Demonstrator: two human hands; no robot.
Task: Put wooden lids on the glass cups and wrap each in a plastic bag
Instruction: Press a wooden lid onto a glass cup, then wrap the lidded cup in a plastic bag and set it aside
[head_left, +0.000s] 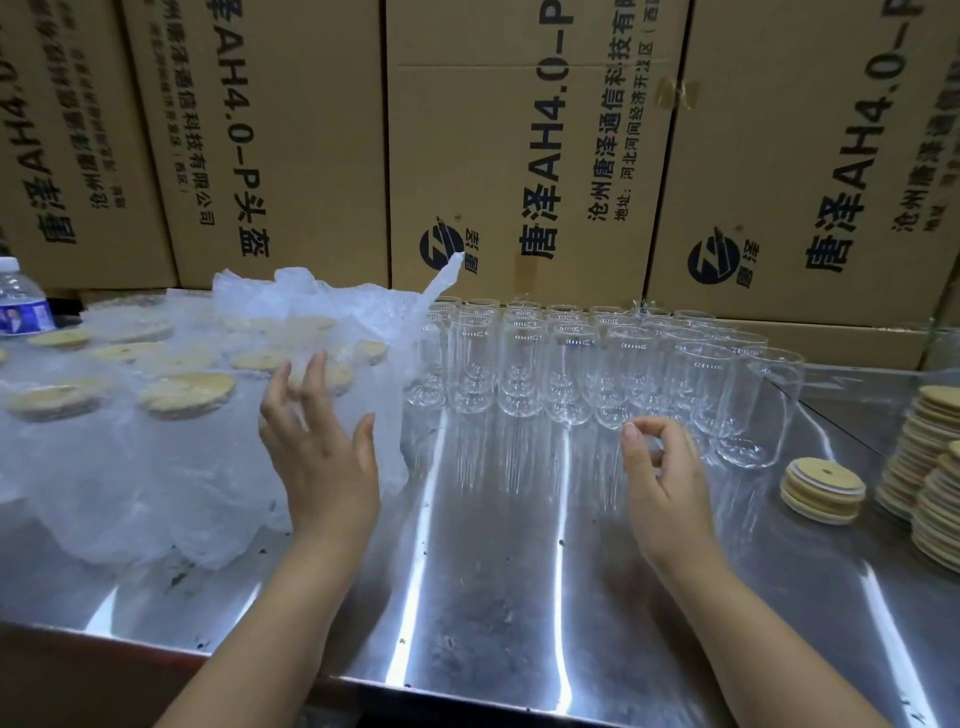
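Head camera looks down on two bare hands held apart over a shiny metal table (493, 597). The left hand (317, 447) is spread wide with straight fingers, right up against a heap of clear plastic bags (156, 467). I cannot tell if it is really touching the plastic. The heap lies to the left of that hand and just past it. Round wooden lids under the plastic (187, 392) show through it there.

The right hand (662, 478) has its fingers curled in, with the thumb tip close to the first finger. I see nothing in it. Just past this hand, and between the two hands farther back, stand rows of empty glass cups (571, 364), upright and close together. None of them has a lid on.

To the right of the right hand sits a small pile of wooden lids (823, 486). Taller piles of lids (930, 447) stand farther right. Far off to the left of the left hand is a water bottle (21, 301). Big cardboard boxes (519, 130) stand behind it all.
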